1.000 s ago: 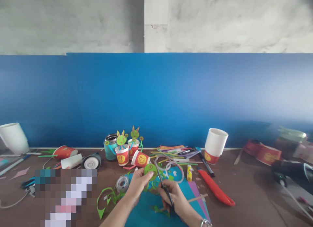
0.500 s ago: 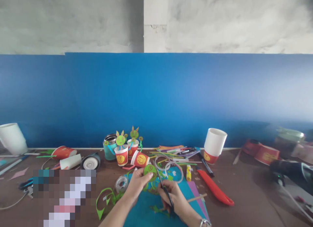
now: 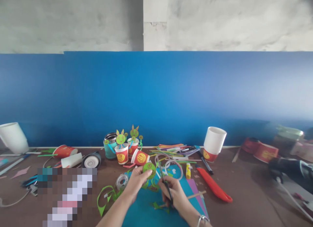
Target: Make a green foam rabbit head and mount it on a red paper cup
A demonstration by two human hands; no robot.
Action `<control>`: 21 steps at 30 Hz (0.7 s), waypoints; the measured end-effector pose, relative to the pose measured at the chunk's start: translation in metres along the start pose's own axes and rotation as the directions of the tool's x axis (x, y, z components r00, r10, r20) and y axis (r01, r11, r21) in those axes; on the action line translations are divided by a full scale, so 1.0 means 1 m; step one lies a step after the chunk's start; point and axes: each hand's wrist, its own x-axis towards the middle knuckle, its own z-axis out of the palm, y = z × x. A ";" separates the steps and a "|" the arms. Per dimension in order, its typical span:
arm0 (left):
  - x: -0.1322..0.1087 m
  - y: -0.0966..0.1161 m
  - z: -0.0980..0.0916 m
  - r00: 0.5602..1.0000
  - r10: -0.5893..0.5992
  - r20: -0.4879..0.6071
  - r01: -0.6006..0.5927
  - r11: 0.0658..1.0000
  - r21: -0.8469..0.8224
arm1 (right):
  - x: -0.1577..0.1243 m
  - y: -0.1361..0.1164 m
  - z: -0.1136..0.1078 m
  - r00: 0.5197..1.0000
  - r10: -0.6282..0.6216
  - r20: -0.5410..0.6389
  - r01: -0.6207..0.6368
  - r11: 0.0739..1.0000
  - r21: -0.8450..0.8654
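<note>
Between the thumb and fingers of my left hand (image 3: 139, 180) is a round green paper piece (image 3: 149, 170) with a drawn face. My right hand (image 3: 172, 191) grips black-handled scissors (image 3: 167, 189), their blades pointing up beside the green piece. Under both hands lie blue paper sheets (image 3: 146, 209) with green scraps (image 3: 160, 205) on them. A tape roll (image 3: 122, 181) and curled green offcuts (image 3: 104, 201) rest left of my left hand. Behind, two cups (image 3: 121, 154) carry green paper figures with pointed ears, and another red cup (image 3: 140, 158) lies tipped over.
A red knife-shaped tool (image 3: 214, 184), a yellow glue stick (image 3: 188, 171) and stacked white cups (image 3: 214, 143) are on the right. Coloured sticks (image 3: 171, 149) lie at the back. A teal flask (image 3: 110, 145) and dark lid (image 3: 91, 161) stand left.
My left hand and the green piece have shifted slightly left and up. The scissors have moved a little away from the piece's edge.
</note>
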 end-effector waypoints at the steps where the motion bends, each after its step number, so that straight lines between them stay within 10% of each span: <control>1: -0.001 0.001 0.000 1.000 0.002 -0.003 -0.002 0.999 0.033 | -0.001 -0.002 -0.001 0.999 -0.014 -0.042 0.016 0.999 0.028; 8: -0.010 0.006 -0.004 0.999 0.037 0.035 -0.048 0.927 0.372 | -0.005 -0.008 -0.008 0.922 -0.185 -0.340 0.248 0.957 0.150; 17: -0.036 0.009 -0.005 0.995 0.095 -0.024 -0.037 0.585 0.810 | -0.003 -0.005 -0.011 0.919 -0.203 -0.339 0.268 0.950 0.158; 21: -0.029 0.009 -0.006 0.973 0.186 0.134 -0.200 0.408 0.891 | -0.002 -0.005 -0.012 0.914 -0.192 -0.358 0.255 0.957 0.137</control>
